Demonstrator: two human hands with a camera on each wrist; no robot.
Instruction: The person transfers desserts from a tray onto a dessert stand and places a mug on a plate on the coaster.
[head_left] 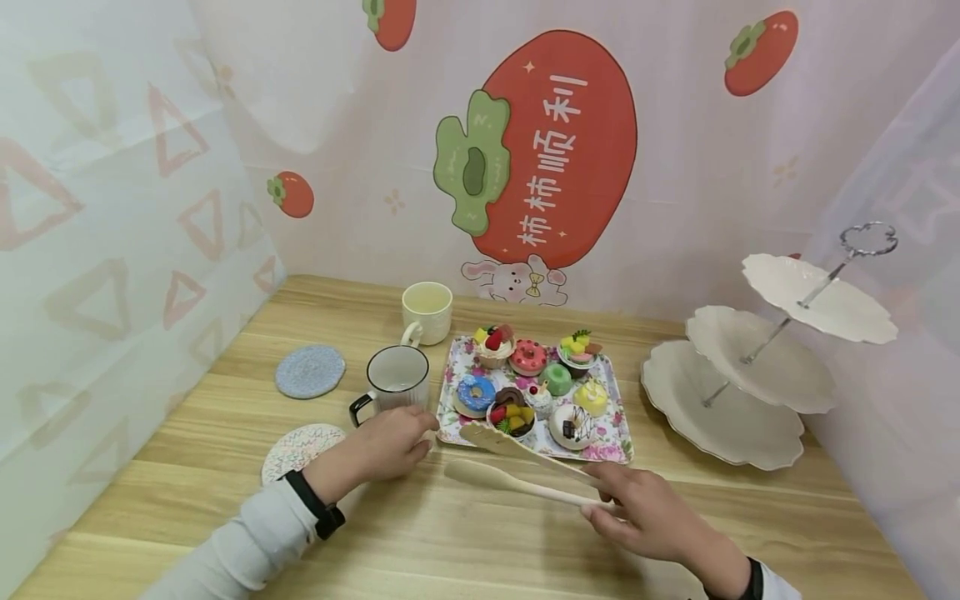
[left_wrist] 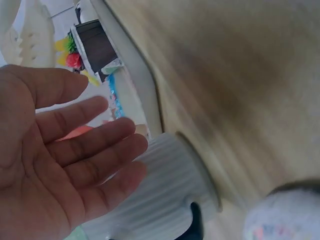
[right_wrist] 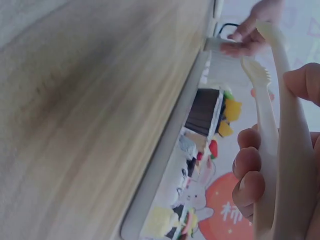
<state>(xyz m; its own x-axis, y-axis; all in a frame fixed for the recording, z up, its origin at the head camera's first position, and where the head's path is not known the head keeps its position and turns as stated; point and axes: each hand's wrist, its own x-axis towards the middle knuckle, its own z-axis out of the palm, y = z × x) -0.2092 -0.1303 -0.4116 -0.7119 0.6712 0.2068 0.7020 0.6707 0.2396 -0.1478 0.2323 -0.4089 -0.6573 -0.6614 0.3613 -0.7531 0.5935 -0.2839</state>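
I find my right grip curled round parted tongs before the tray; left grip relaxed, empty. I advise squeezing lightly, tips level.

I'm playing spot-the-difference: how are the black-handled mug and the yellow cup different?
The mug has a black handle and dark rim; on the yellow cup, both are pale. The mug is right by the person's left hand; the yellow cup stands farther back, beyond the mug. Both stand upright, open-topped, on the wooden table.
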